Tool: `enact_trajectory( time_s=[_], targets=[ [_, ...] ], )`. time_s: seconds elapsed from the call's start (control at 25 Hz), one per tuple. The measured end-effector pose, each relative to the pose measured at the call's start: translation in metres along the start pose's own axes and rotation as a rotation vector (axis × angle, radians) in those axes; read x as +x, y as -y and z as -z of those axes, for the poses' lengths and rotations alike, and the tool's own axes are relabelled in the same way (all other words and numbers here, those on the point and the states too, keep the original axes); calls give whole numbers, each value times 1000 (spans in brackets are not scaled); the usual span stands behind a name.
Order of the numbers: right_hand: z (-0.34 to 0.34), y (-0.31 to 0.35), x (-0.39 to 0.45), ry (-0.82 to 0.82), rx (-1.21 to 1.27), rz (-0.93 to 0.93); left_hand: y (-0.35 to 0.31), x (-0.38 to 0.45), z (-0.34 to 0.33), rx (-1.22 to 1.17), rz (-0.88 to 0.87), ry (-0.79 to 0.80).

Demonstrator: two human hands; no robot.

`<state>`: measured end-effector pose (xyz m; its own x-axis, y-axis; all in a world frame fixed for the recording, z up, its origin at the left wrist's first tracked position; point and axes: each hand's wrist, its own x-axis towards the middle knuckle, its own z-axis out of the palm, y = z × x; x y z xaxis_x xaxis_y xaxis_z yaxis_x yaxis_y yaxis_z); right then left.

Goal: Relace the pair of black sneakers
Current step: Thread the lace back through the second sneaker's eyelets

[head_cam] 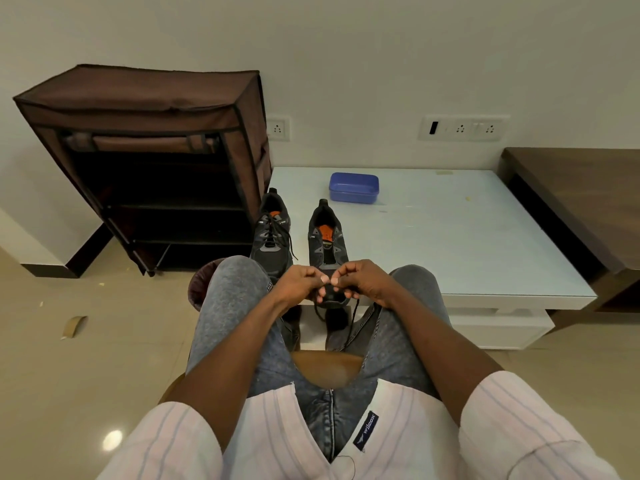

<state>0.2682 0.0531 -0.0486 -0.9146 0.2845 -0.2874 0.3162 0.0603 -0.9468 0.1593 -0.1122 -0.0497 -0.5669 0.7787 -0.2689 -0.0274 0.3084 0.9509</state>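
Black sneakers: the unlaced right shoe (327, 237) awaits threading while both hands (301, 280) (363, 280) pinch the thin black lace (353, 320) at its toe, likely starting the lowest eyelets.

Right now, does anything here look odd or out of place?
Yes. A torn scrap of brown cardboard lies on the floor, left of the knees. The right sneaker on the white table has empty upper eyelets; the left sneaker is laced.
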Motion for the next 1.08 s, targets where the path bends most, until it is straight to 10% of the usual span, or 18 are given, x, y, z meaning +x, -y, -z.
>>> enact_trajectory(
  time_s=[0.24,0.4,0.64,0.92,1.08],
  targets=[
    [31,-2,9,-303,194,-1,0,8,23,-131,68,-474],
    [30,-10,15,-617,29,-39,-2,0,17,-30,113,-185],
    [-7,-4,7,109,-156,13,0,4,0,-42,30,-89],
    [25,-5,19,-724,-24,-61,4,14,8,-70,105,-257],
    [-7,-2,10,-121,-270,106,0,14,-1,-86,33,-167]
  ],
)
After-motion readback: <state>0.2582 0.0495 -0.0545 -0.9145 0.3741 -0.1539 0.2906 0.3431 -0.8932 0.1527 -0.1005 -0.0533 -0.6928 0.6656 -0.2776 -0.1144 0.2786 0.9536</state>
